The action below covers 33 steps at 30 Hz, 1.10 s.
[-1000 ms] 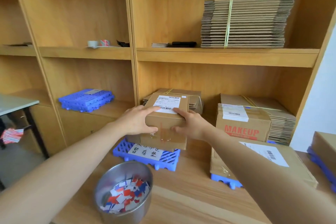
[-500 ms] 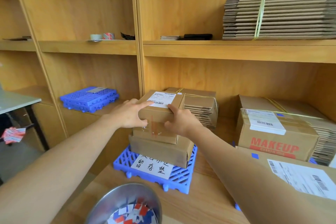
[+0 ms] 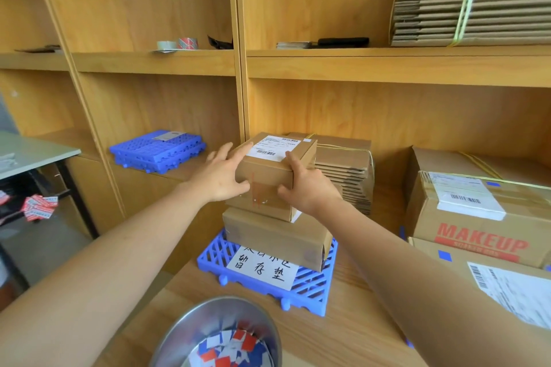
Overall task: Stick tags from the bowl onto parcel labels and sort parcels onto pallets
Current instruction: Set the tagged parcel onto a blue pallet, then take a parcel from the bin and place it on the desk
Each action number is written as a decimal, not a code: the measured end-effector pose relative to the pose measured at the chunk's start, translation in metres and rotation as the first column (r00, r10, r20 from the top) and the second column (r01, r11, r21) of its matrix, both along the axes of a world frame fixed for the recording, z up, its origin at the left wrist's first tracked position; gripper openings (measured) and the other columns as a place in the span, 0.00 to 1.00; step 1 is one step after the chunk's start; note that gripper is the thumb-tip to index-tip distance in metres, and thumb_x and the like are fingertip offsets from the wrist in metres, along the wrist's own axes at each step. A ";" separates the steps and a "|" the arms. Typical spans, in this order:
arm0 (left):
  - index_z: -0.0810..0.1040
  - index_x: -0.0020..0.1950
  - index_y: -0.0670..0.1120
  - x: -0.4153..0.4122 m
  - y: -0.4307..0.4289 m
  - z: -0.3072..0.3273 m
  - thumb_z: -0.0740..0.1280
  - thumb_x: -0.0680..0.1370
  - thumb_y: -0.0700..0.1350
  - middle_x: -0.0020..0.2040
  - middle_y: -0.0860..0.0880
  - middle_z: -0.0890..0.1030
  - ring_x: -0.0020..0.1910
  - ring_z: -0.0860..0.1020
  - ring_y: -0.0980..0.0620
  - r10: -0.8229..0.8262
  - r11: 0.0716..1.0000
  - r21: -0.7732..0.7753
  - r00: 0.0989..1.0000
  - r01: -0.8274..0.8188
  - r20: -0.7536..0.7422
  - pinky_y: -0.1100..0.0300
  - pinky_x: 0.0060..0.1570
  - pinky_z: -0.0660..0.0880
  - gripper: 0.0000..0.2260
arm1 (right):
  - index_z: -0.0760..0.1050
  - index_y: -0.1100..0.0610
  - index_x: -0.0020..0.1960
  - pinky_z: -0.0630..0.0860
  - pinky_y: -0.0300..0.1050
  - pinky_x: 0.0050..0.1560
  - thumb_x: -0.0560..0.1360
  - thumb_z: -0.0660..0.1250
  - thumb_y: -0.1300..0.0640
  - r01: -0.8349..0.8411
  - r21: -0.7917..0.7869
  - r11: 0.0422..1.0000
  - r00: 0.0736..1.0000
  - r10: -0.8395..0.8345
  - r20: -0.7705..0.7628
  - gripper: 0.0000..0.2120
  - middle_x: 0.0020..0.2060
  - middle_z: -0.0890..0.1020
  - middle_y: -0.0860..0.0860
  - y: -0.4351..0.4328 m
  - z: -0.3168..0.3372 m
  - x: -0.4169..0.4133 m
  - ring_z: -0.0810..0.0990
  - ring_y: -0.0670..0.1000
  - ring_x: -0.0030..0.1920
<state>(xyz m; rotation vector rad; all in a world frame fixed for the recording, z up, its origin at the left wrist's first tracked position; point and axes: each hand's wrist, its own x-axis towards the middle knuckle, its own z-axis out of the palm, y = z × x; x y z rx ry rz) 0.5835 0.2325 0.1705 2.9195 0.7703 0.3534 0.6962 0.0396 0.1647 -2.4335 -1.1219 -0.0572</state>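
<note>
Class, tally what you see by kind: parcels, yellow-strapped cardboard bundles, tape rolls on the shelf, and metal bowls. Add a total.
Parcels: 4
Yellow-strapped cardboard bundles: 3
Tape rolls: 2
Metal bowls: 1
Total: 10

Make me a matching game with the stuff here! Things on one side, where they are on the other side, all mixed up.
Things
1. small parcel
2. metal bowl
3. tape rolls
4. MAKEUP box

Places
A. on the upper shelf
B. far right, with red letters
C. between the left hand and the right hand
D. at the bottom, with tags inside

Pairs: 1-C, 2-D, 3-A, 4-B
</note>
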 end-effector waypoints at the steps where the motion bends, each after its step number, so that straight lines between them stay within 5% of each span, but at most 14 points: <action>1: 0.41 0.78 0.69 -0.003 -0.003 -0.001 0.66 0.75 0.59 0.82 0.53 0.46 0.79 0.53 0.40 0.007 1.000 -0.012 0.999 -0.007 0.035 0.41 0.69 0.67 0.41 | 0.46 0.42 0.79 0.76 0.50 0.45 0.77 0.63 0.43 0.004 -0.001 1.000 1.000 -0.004 -0.004 0.37 0.50 0.79 0.56 -0.005 0.000 -0.001 0.77 0.59 0.46; 6: 0.46 0.81 0.60 -0.038 -0.024 -0.002 0.65 0.78 0.56 0.80 0.50 0.54 0.76 0.60 0.41 0.024 1.000 0.009 0.993 -0.026 0.113 0.43 0.68 0.70 0.37 | 0.55 0.46 0.76 0.79 0.53 0.46 0.80 0.60 0.48 0.026 0.005 1.000 0.999 -0.026 0.024 0.27 0.45 0.77 0.55 -0.036 0.003 -0.022 0.78 0.62 0.45; 10: 0.59 0.79 0.56 -0.073 -0.053 -0.001 0.63 0.80 0.53 0.75 0.49 0.67 0.71 0.68 0.45 -0.024 0.999 0.025 0.993 0.021 0.115 0.45 0.66 0.72 0.29 | 0.65 0.50 0.72 0.77 0.53 0.48 0.81 0.55 0.57 0.046 0.039 0.998 0.998 -0.048 0.051 0.20 0.52 0.81 0.60 -0.057 0.003 -0.051 0.79 0.64 0.51; 15: 0.81 0.60 0.53 -0.121 -0.094 -0.003 0.62 0.80 0.48 0.55 0.51 0.83 0.52 0.80 0.49 -0.059 0.998 -0.023 0.989 0.062 0.137 0.50 0.55 0.79 0.12 | 0.69 0.52 0.72 0.77 0.51 0.48 0.79 0.53 0.63 -0.043 0.081 0.996 0.997 0.038 0.068 0.23 0.52 0.81 0.63 -0.081 0.001 -0.100 0.80 0.65 0.52; 19: 0.82 0.54 0.55 -0.166 -0.120 -0.011 0.60 0.80 0.45 0.49 0.51 0.85 0.44 0.81 0.49 -0.061 0.998 0.001 0.989 0.061 0.134 0.51 0.48 0.80 0.12 | 0.74 0.53 0.68 0.77 0.52 0.48 0.79 0.54 0.61 -0.114 0.112 0.987 0.991 0.106 0.079 0.20 0.51 0.82 0.64 -0.096 -0.004 -0.145 0.79 0.65 0.51; 25: 0.80 0.55 0.58 -0.260 -0.161 -0.028 0.56 0.76 0.50 0.49 0.55 0.85 0.50 0.81 0.48 0.001 1.000 -0.031 0.991 0.003 0.135 0.50 0.50 0.80 0.15 | 0.79 0.54 0.58 0.78 0.55 0.47 0.78 0.57 0.58 -0.226 0.208 0.952 0.973 0.210 0.097 0.15 0.47 0.84 0.61 -0.113 -0.018 -0.228 0.79 0.65 0.49; 33: 0.81 0.60 0.50 -0.407 -0.211 -0.095 0.64 0.81 0.44 0.52 0.55 0.81 0.51 0.80 0.54 0.103 0.992 -0.087 0.988 -0.094 0.112 0.58 0.49 0.76 0.11 | 0.78 0.55 0.57 0.71 0.49 0.39 0.78 0.60 0.55 -0.531 0.204 0.823 0.848 0.513 0.136 0.12 0.46 0.83 0.60 -0.133 -0.072 -0.361 0.80 0.64 0.46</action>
